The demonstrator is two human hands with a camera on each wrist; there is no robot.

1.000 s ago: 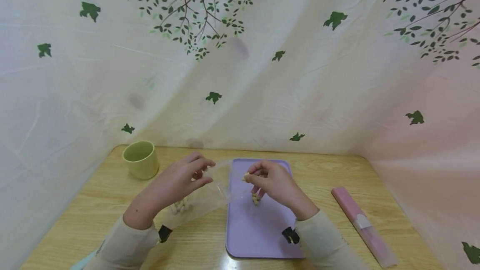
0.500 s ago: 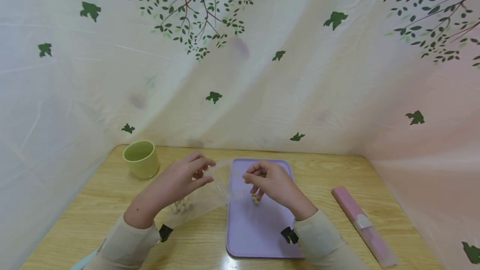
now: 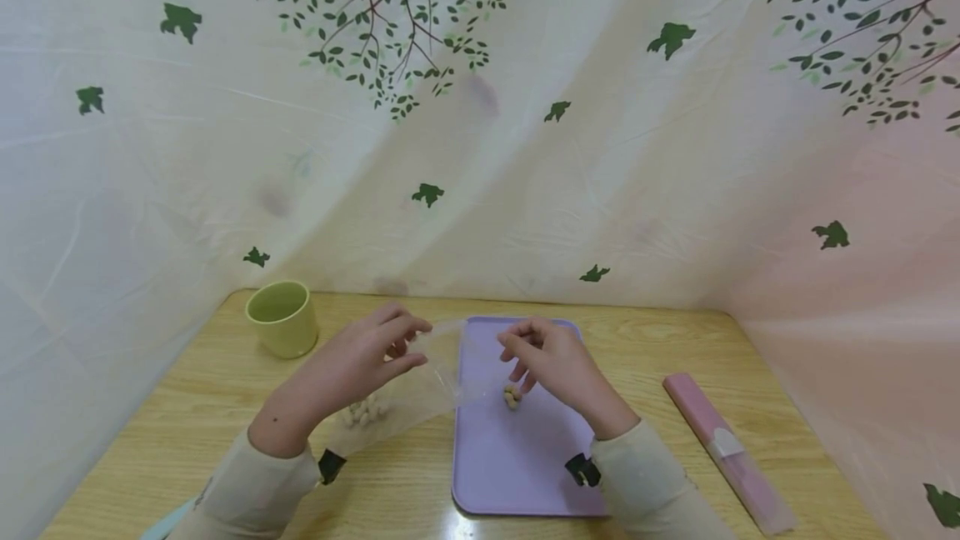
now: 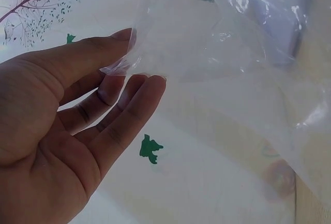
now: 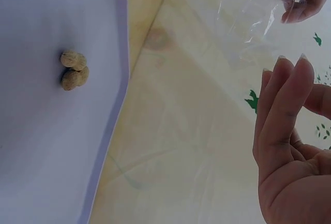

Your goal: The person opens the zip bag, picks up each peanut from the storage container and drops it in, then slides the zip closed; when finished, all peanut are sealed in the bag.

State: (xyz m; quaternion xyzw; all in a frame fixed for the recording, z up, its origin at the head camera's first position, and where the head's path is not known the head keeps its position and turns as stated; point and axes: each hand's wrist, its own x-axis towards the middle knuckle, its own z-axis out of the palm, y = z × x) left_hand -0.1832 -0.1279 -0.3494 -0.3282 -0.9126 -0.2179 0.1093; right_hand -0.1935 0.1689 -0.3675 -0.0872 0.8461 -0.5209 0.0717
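Observation:
A clear plastic bag (image 3: 412, 411) has several pale peanuts (image 3: 362, 412) inside, near its lower left. My left hand (image 3: 367, 357) pinches the bag's mouth; the left wrist view has the thumb and fingers of this hand (image 4: 77, 105) on the edge of the bag (image 4: 181, 32). Over the purple tray (image 3: 517, 461), my right hand (image 3: 558, 365) hovers to the right of the bag's mouth. In the right wrist view that hand (image 5: 289, 141) has its fingers extended, with nothing visible in them. A few peanuts (image 5: 74, 70) touch one another on the tray (image 5: 46, 151).
A green cup (image 3: 282, 322) stands at the table's back left. The long pink package (image 3: 727, 448) lies right of the tray on the wooden table (image 3: 630, 357). Behind the table hangs a pale curtain (image 3: 487, 232) with leaf prints. A light blue edge (image 3: 171, 519) shows at bottom left.
One second ago my right hand pinched a peanut by the bag's mouth; that peanut is no longer visible in its fingers. The hand has moved slightly right. My left hand has stayed still.

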